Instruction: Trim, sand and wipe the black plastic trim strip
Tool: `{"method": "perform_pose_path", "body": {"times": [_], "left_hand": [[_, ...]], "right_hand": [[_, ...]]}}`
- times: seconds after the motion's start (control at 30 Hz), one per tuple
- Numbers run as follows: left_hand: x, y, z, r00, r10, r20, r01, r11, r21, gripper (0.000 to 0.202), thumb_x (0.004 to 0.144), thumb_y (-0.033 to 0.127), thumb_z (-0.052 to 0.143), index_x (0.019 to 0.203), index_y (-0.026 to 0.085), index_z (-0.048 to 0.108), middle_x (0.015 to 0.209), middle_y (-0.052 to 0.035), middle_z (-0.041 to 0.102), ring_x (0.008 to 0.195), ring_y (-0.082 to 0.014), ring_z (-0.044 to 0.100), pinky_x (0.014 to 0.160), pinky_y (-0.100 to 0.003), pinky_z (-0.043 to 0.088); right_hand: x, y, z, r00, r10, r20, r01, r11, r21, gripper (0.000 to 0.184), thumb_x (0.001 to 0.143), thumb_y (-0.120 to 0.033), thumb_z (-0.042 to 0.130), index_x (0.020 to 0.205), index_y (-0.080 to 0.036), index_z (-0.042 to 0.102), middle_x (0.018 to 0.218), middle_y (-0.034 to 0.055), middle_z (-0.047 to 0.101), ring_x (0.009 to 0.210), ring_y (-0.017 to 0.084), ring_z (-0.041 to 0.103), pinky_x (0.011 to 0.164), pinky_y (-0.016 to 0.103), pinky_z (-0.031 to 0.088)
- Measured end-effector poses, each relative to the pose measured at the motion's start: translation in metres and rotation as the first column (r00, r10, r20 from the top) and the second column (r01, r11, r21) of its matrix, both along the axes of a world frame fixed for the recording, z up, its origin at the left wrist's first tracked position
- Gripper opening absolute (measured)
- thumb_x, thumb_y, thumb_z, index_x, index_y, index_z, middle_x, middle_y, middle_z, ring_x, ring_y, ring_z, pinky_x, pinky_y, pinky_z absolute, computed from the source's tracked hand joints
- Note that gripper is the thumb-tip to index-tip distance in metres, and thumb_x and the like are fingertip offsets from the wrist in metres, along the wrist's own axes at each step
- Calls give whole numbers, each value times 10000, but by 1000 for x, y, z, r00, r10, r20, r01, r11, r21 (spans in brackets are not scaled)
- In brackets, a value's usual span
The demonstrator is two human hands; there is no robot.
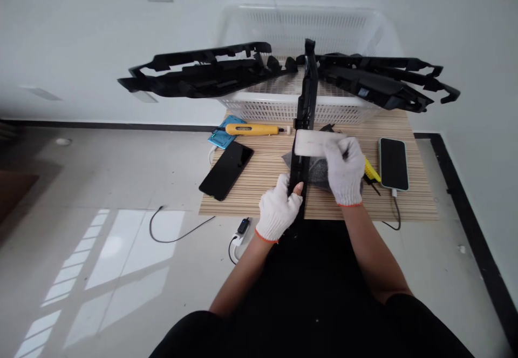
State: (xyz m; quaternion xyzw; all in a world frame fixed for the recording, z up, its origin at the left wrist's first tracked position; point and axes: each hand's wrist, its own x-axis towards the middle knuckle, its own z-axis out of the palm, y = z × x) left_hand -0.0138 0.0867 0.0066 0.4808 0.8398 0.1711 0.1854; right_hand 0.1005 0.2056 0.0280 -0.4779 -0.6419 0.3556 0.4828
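A long black plastic frame part (304,109) stands on edge, running from my lap up over the wooden table (267,177) to the basket. My left hand (278,208), in a white glove with open fingertips, grips its near end. My right hand (345,169), also gloved, holds a white block (313,143) pressed across the part's middle. A grey cloth or pad (318,171) lies beneath the part on the table.
A white plastic basket (283,107) at the table's back carries several black frame parts (202,72) sticking out left and right. A yellow screwdriver (251,129), a blue item (222,136), a black phone (226,170) and a charging phone (393,162) lie on the table. Cables trail on the floor.
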Motion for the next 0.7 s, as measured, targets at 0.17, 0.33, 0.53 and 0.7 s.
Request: {"method": "perform_pose_path", "body": {"times": [0.17, 0.33, 0.53, 0.7], "left_hand": [[0, 0, -1, 1000, 1, -7, -1, 1000, -13, 293, 1027, 465, 503, 1140, 220, 616, 802, -64, 759, 805, -281, 753, 649, -324, 354], [0, -1, -5, 999, 0, -38, 0, 1000, 4, 326, 1026, 490, 500, 1176, 227, 623, 750, -57, 741, 787, -285, 750, 646, -325, 365], [0, 0, -4, 999, -6, -43, 6, 1000, -7, 333, 1029, 481, 506, 1192, 215, 625, 790, -75, 755, 806, -289, 756, 655, -321, 390], [0, 0, -4, 999, 7, -33, -7, 1000, 3, 339, 1038, 484, 488, 1186, 207, 616, 794, -83, 757, 805, -294, 757, 655, -327, 389]], "right_hand": [[-4, 2, 2, 999, 45, 21, -46, 998, 34, 406, 919, -400, 703, 689, -249, 403, 642, -57, 417, 626, 139, 415, 648, 314, 381], [-6, 7, 5, 992, 112, 51, -115, 991, 62, 422, 890, -402, 724, 674, -248, 395, 637, -59, 418, 628, 136, 412, 645, 309, 380], [-5, 14, 6, 999, 38, 6, -38, 996, 78, 391, 939, -392, 670, 713, -247, 386, 649, -64, 407, 626, 124, 392, 643, 303, 361], [-4, 15, 8, 991, 128, 46, -131, 989, 70, 391, 923, -370, 698, 707, -237, 401, 652, -64, 411, 633, 114, 392, 633, 288, 354]]}}
